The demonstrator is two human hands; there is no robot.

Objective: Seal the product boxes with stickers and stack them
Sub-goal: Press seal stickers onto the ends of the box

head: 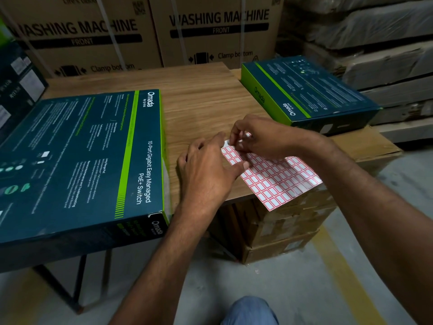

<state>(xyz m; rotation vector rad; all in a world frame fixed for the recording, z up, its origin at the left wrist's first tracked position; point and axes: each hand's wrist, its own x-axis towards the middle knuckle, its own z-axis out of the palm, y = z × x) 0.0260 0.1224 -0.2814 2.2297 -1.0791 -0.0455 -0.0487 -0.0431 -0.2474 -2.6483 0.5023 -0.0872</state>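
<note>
Wooden table (199,95), backed at far side by two cartons marked WASHING MACHINE (210,31); wrapped stacks (375,31) far right, a dark box (18,78) far left. Large teal-and-green product box (82,156) lies flat on table's left, near end overhanging the edge. Second product box (311,90) sits far right, on brown cartons (281,228) beside and below the table. Nothing btwn the hands and either box. Sticker sheet (278,179), red-bordered labels, lies at table's near right w/ its near corner hanging past the edge. Left hand (206,170) rests on sheet's left edge, fingers relaxed and slightly apart, thumb laid flat on the labels, pressing it down. Right hand (260,137) at sheet's far left corner, fingertips closed together, pinching a sticker (246,135) that is lifted off the sheet; how far peeled, cannot tell.
</note>
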